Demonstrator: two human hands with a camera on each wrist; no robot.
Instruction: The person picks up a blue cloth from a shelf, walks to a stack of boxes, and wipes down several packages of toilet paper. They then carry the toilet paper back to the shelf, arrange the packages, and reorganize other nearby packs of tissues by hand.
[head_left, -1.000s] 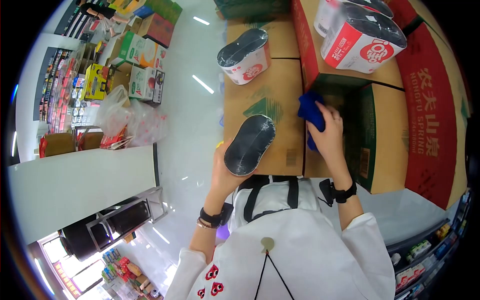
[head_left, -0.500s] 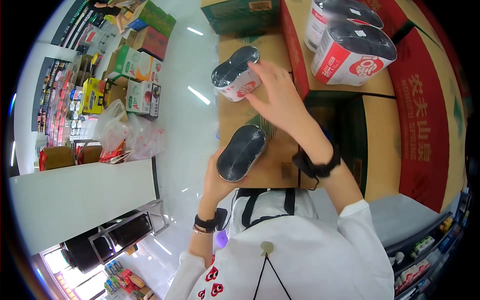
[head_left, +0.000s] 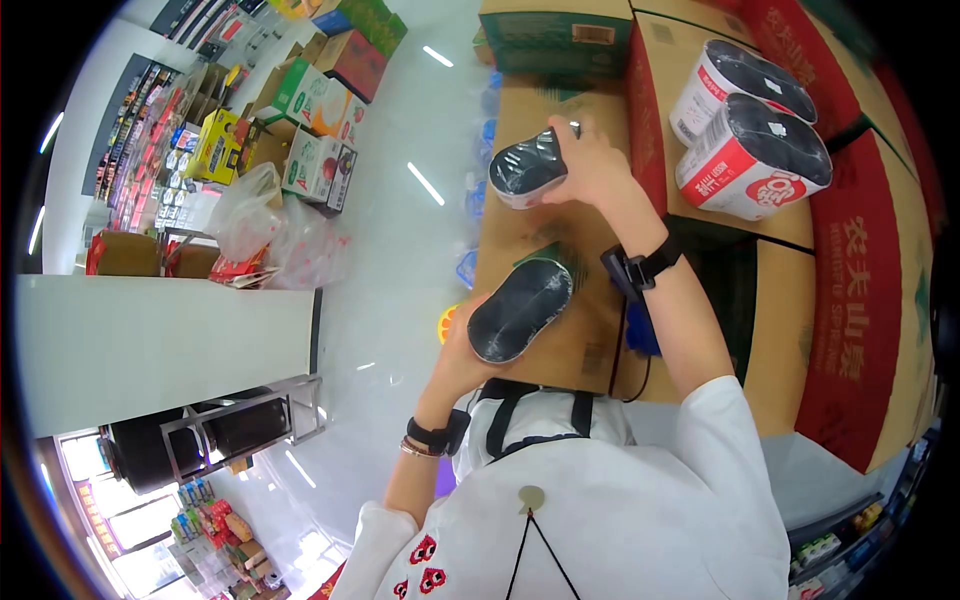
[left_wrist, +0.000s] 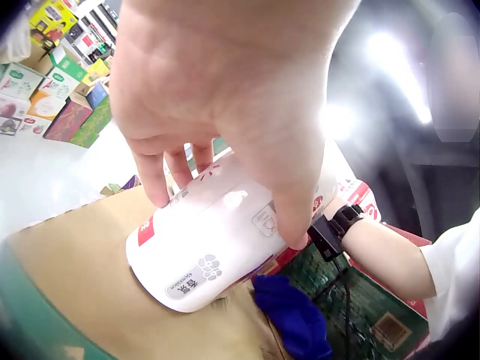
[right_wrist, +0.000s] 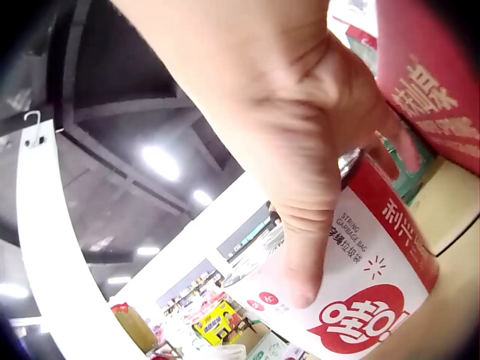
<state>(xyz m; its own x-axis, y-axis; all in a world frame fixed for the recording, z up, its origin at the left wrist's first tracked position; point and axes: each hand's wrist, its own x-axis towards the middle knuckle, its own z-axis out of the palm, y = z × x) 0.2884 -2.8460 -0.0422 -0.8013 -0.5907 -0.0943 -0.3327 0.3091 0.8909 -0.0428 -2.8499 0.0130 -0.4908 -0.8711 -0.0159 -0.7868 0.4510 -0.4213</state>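
Note:
My left hand [head_left: 462, 352] grips a twin-roll pack of garbage bags [head_left: 520, 312] by its side, near the front of a cardboard box [head_left: 590, 255]. Its dark plastic-wrapped end faces up in the head view; the left wrist view shows the white printed side [left_wrist: 187, 240], with the thumb and fingers on opposite sides. Further back, my right hand [head_left: 598, 172] holds a second garbage bag pack [head_left: 525, 170], thumb on its printed side [right_wrist: 375, 262]. That label is white and red and reads "string garbage bag". A blue cloth [head_left: 641, 332] lies right of the box, partly behind my right forearm.
Two more garbage bag packs [head_left: 755, 185] stand on a higher box at the right. Red cartons [head_left: 850, 320] line the far right, and a green box [head_left: 555, 40] stands at the back. A white counter [head_left: 170, 350] and plastic bags [head_left: 270, 220] are at the left.
My right hand has let go of the blue cloth, reached forward and left, and taken hold of the far pack. My left hand keeps its grip on the near pack.

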